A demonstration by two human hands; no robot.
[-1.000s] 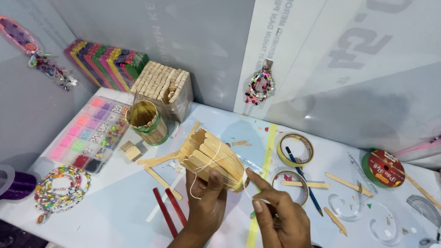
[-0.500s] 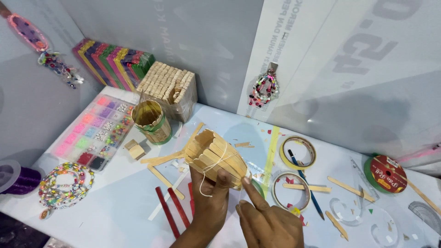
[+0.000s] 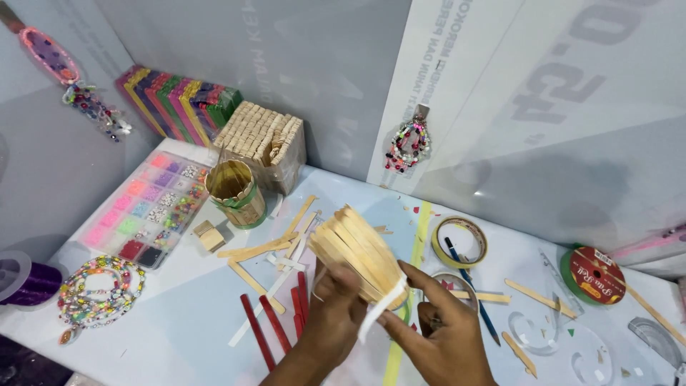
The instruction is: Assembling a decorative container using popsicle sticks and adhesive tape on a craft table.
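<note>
Head view: my left hand (image 3: 336, 314) grips the stick barrel (image 3: 357, 254) from below; my right hand (image 3: 439, 336) pinches its white strip (image 3: 379, 314).

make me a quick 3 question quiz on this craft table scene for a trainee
1. True or false: both hands are on the tube of wooden sticks.
2. What hangs from the end of the tube by the right hand?
A. a white strip
B. a bead necklace
C. a blue pen
3. Which lies nearer the left hand: the red sticks or the green ribbon spool?

Key
1. True
2. A: the white strip runs down from the tube between the two hands.
3. The red sticks, flat on the table just left of that hand.
</note>
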